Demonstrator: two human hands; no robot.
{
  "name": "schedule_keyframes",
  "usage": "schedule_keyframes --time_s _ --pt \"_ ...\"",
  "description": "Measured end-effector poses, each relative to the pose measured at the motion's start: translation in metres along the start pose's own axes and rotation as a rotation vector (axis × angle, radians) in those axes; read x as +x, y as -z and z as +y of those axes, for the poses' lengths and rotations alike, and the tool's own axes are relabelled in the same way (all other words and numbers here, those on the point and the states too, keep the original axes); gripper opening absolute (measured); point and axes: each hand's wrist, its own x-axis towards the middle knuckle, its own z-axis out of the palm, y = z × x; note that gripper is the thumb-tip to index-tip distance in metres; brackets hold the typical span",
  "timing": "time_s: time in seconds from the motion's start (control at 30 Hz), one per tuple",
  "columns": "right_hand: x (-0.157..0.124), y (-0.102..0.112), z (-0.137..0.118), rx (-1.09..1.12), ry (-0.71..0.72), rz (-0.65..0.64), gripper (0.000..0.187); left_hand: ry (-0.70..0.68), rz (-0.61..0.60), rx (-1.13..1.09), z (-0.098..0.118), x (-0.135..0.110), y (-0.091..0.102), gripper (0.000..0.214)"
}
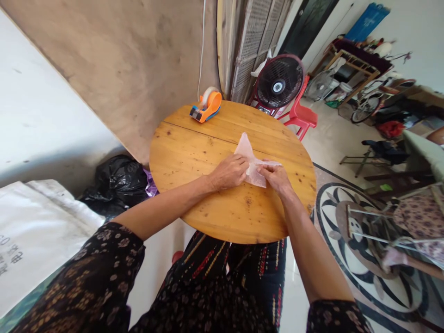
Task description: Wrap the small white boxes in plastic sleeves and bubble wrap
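A thin, pale pinkish-white sheet (255, 177), folded into a pointed shape, lies on the round wooden table (194, 159). Its material is hard to tell; it looks like thin paper or foam. My left hand (230, 172) is closed on its left side, fingers curled over the edge. On the other side, my right hand (276, 176) pinches a narrow folded part between thumb and fingers. One tip of the sheet points away from me, and a lower corner sticks out between my hands. Both wrists hang over the near half of the tabletop.
An orange tape dispenser (210, 107) stands at the table's far left edge. Behind the table are a fan (278, 87) and a red plastic chair (302, 114). A black plastic bag (118, 180) is at the left, by a white sack (45, 226). A bicycle (369, 106) stands far right.
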Motion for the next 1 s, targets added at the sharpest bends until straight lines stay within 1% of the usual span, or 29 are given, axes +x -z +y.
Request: schedule_keyframes --time_s 0.1,0.23,0.3,0.4,0.5,0.63,0.73,0.87,1.0 --pt "-0.004 0.001 -0.014 0.155 -0.141 0.007 0.031 0.003 0.002 0.022 0.000 -0.001 -0.001 0.018" --pt "-0.006 0.000 -0.024 0.294 -0.187 0.103 0.030 -0.001 0.001 0.006 -0.001 -0.001 -0.002 0.019" --pt "-0.007 -0.001 -0.025 0.317 -0.195 0.102 0.028 -0.003 0.015 -0.012 -0.001 -0.001 -0.002 0.019" --pt "-0.007 -0.001 -0.024 0.308 -0.219 0.058 0.028 -0.006 0.027 -0.008 -0.001 -0.001 -0.001 0.019" --pt "-0.006 -0.001 -0.025 0.295 -0.231 0.013 0.031 0.005 0.004 0.031 0.000 -0.001 0.000 0.020" --pt "-0.001 -0.003 -0.028 0.279 -0.251 0.026 0.028 0.009 -0.010 0.037 0.000 -0.001 0.000 0.020" --pt "0.004 -0.005 -0.030 0.269 -0.213 0.033 0.027 0.004 0.012 -0.001 -0.001 -0.001 -0.001 0.021" --pt "0.008 -0.002 -0.030 0.187 -0.200 -0.036 0.032 0.010 0.004 -0.022 -0.001 -0.001 0.000 0.021" --pt "0.006 0.003 -0.031 0.132 -0.137 -0.043 0.036 0.005 0.000 -0.030 -0.001 0.000 0.000 0.021"
